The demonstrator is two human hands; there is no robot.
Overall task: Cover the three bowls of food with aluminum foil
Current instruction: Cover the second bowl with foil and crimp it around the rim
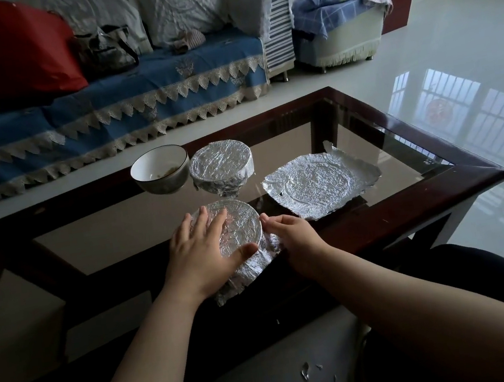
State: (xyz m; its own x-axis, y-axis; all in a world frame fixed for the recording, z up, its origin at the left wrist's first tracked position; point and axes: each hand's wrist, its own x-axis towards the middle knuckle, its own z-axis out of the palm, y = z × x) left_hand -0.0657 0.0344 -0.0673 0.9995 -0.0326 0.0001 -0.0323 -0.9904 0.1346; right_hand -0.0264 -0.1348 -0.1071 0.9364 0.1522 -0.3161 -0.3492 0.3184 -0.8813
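Three bowls stand on the glass coffee table (126, 231). The near bowl (242, 224) is wrapped in aluminum foil; my left hand (202, 249) lies flat on its top and left side, fingers spread. My right hand (292, 233) presses the foil against the bowl's right side. Behind it stands a second foil-covered bowl (223, 167). To its left is an uncovered white bowl (160, 171) with a little food at the bottom. A loose, crumpled sheet of foil (320, 182) lies flat on the glass to the right.
The table has a dark wooden frame (438, 187). A sofa with a blue cover (134, 100) and a red cushion (27, 50) runs behind it. Small foil scraps (305, 374) lie on the floor by my legs. Glossy white floor spreads to the right.
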